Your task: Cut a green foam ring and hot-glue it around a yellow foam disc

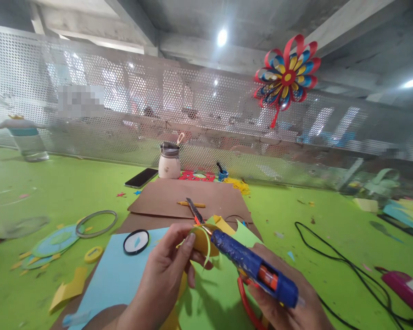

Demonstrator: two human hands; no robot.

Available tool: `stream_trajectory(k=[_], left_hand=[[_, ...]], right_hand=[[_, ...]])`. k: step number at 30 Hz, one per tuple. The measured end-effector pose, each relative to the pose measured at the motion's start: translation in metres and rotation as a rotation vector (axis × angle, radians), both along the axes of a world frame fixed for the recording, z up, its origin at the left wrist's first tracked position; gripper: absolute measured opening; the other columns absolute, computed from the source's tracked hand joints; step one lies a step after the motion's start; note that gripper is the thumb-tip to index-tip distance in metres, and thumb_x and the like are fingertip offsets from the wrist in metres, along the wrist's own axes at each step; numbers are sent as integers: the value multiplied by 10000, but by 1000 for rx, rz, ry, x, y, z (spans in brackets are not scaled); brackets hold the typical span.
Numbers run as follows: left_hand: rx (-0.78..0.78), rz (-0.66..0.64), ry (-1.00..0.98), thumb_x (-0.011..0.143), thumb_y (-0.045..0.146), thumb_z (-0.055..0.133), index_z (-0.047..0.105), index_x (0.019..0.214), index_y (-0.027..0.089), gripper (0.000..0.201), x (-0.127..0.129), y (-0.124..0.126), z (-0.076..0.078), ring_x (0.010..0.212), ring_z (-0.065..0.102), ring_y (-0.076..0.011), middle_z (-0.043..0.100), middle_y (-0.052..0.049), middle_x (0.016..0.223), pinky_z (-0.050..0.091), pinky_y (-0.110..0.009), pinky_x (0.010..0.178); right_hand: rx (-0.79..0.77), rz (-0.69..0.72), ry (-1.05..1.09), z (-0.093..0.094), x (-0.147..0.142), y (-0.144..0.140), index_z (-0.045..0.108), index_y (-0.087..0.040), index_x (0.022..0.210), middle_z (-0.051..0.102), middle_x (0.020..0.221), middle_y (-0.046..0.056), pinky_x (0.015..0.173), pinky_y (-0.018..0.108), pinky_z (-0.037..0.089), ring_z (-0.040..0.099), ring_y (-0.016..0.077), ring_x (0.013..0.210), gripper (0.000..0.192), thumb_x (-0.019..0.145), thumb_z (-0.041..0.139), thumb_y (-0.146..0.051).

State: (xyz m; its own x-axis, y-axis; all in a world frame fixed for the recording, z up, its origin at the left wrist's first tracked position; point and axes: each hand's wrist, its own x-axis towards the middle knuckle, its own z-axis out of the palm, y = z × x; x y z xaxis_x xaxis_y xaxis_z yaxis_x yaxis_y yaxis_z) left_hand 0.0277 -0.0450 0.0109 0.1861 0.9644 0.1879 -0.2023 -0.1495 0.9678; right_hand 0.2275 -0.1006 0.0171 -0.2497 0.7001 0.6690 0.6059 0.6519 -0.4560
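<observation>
Left hand (pixel 167 270) pinches a curled yellow paper piece (pixel 201 239) between thumb and fingertips, just above the light blue sheet (pixel 113 279). Right hand (pixel 285 302) wraps its fingers closed around a blue glue gun (pixel 254 268), whose nozzle touches the yellow paper piece. To the right of the light blue sheet lies a green sheet (pixel 213 298). Beyond it, on brown cardboard (pixel 189 199), rest a pencil (pixel 192 204) and a craft knife (pixel 194 211). A black ring (pixel 136 242) sits on the light blue sheet's far edge.
</observation>
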Motion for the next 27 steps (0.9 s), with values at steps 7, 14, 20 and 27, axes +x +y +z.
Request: stream_trajectory(k=[7, 14, 20, 27], left_hand=[[-3, -6, -8, 832, 349, 534, 547, 907, 193, 173, 1, 1, -1, 582, 669, -189, 647, -23, 716, 444, -202, 351], [-9, -4, -4, 832, 349, 535, 550, 899, 201, 163, 1, 0, 0, 589, 674, -189, 654, -22, 743, 449, -206, 361], [6, -6, -9, 838, 335, 527, 536, 903, 198, 152, 1, -1, 0, 584, 675, -193, 652, -16, 715, 437, -201, 353], [-22, -1, -15, 810, 353, 559, 538, 903, 198, 183, 1, 0, 1, 567, 672, -191, 641, -17, 724, 440, -207, 354]], right_hand=[[15, 20, -16, 3, -2, 1, 526, -205, 1126, 685, 961, 76, 788, 225, 535, 672, 193, 855, 286, 850, 566, -267], [53, -23, 12, 1, -1, -1, 536, -201, 1113, 687, 917, 71, 731, 222, 549, 676, 199, 801, 288, 835, 582, -261], [-9, 40, 43, 4, -7, 1, 524, -229, 1100, 663, 893, 35, 739, 187, 535, 663, 155, 767, 246, 857, 549, -261], [-20, -47, 31, -13, 6, -2, 522, -203, 1147, 689, 997, 85, 798, 265, 546, 680, 211, 867, 350, 810, 613, -233]])
